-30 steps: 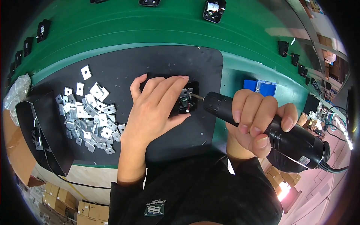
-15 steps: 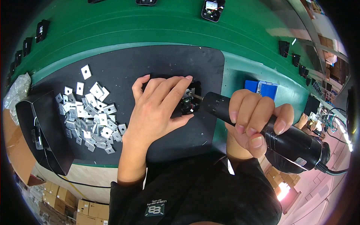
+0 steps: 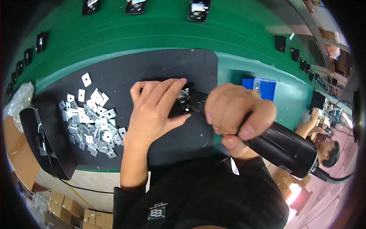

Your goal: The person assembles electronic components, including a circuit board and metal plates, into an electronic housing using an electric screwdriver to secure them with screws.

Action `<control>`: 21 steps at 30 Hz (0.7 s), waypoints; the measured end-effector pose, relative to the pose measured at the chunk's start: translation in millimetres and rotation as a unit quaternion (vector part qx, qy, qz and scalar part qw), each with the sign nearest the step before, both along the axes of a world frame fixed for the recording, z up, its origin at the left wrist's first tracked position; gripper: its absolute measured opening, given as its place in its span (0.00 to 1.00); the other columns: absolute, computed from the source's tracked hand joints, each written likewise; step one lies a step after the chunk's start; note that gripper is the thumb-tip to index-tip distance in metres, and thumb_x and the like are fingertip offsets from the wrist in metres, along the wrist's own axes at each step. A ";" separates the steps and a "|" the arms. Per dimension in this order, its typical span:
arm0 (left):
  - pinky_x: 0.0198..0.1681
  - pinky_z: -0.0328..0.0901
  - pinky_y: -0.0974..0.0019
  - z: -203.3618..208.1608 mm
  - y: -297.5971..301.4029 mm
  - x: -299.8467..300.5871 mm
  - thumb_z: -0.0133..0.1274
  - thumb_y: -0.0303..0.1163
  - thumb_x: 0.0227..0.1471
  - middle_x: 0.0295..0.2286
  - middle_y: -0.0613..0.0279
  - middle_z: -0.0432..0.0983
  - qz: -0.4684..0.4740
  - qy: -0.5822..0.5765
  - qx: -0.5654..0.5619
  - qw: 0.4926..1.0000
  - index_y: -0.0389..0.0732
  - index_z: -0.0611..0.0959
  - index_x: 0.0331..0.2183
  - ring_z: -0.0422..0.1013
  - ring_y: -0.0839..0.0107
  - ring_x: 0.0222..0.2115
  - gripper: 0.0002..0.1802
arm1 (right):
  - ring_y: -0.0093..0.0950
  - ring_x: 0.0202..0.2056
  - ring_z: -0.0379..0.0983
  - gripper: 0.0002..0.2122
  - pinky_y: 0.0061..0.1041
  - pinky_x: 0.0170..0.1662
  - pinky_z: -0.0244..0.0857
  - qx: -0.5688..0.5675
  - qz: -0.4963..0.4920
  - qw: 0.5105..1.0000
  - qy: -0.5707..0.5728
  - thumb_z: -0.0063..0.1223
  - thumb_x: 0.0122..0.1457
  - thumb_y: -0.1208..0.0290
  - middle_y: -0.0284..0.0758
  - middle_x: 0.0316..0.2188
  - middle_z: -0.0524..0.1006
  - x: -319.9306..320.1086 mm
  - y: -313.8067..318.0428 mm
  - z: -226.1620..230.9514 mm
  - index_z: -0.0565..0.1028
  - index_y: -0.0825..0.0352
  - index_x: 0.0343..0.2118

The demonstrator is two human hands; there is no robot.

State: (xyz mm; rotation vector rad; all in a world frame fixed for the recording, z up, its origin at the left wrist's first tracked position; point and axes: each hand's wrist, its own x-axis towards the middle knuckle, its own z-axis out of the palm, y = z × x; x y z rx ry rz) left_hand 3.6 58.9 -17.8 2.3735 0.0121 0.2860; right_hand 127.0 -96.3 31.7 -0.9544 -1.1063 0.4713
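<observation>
My left hand (image 3: 152, 108) is closed around a black plastic housing (image 3: 185, 104) on the black mat, with its fingers over the far edge and its thumb at the near edge. Small electronic parts show in the housing's uncovered right side. My right hand (image 3: 238, 112) grips a black corded electric screwdriver (image 3: 284, 147). The tool slants down to the left, its nose against or just over the housing's right side; the bit itself is hidden. To the left of my left hand lies a heap of small square metal plates (image 3: 95, 118), each with a hole.
A blue box (image 3: 264, 89) with small metal pieces stands at right. Beyond the mat (image 3: 179, 61), similar housings (image 3: 198, 10) sit on the green belt (image 3: 160, 34). A black box-shaped stand (image 3: 51, 137) with a cable is at left. A co-worker (image 3: 324, 141) sits far right.
My right hand has moved left and rolled over, bringing the screwdriver's nose closer onto the housing. The far housings on the belt have shifted left. My left hand keeps its hold.
</observation>
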 end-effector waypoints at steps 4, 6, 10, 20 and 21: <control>0.51 0.53 0.57 1.5 -6.2 -0.3 0.68 0.41 0.26 0.41 0.63 0.76 0.004 0.012 0.013 1.000 0.41 0.78 0.47 0.70 0.63 0.41 0.40 | 0.22 0.21 0.70 0.19 0.25 0.28 0.67 0.044 -0.026 0.998 0.036 0.57 0.49 0.81 0.25 0.22 0.72 -5.2 -14.2 9.8 0.65 0.57 0.42; 0.52 0.53 0.56 3.0 -8.8 0.2 0.69 0.39 0.24 0.41 0.62 0.76 0.003 0.029 0.030 0.999 0.40 0.78 0.47 0.70 0.62 0.41 0.41 | 0.22 0.20 0.71 0.23 0.24 0.25 0.66 0.118 0.141 0.980 0.074 0.58 0.49 0.84 0.28 0.21 0.73 8.7 -49.2 23.8 0.65 0.56 0.45; 0.53 0.53 0.54 -1.0 -10.2 -0.2 0.69 0.37 0.24 0.41 0.60 0.76 -0.005 0.008 0.042 0.999 0.39 0.76 0.49 0.70 0.60 0.41 0.43 | 0.34 0.21 0.75 0.39 0.28 0.28 0.73 0.223 0.110 0.966 -0.071 0.61 0.52 0.81 0.38 0.27 0.79 8.0 -106.0 101.6 0.52 0.57 0.64; 0.54 0.60 0.53 26.3 -58.5 122.8 0.66 0.32 0.32 0.48 0.48 0.71 -0.064 -0.030 0.042 0.997 0.39 0.70 0.54 0.67 0.49 0.48 0.43 | 0.25 0.18 0.74 0.22 0.25 0.18 0.69 0.278 -0.096 0.926 -0.235 0.54 0.49 0.85 0.37 0.18 0.76 -4.6 -194.1 133.8 0.71 0.65 0.49; 0.54 0.60 0.53 30.7 -60.0 136.7 0.66 0.32 0.33 0.48 0.47 0.70 -0.065 -0.042 0.048 0.996 0.38 0.69 0.54 0.66 0.48 0.49 0.43 | 0.24 0.17 0.74 0.20 0.24 0.18 0.69 0.373 -0.066 0.884 -0.273 0.53 0.51 0.83 0.37 0.18 0.76 5.3 -190.6 133.2 0.71 0.65 0.49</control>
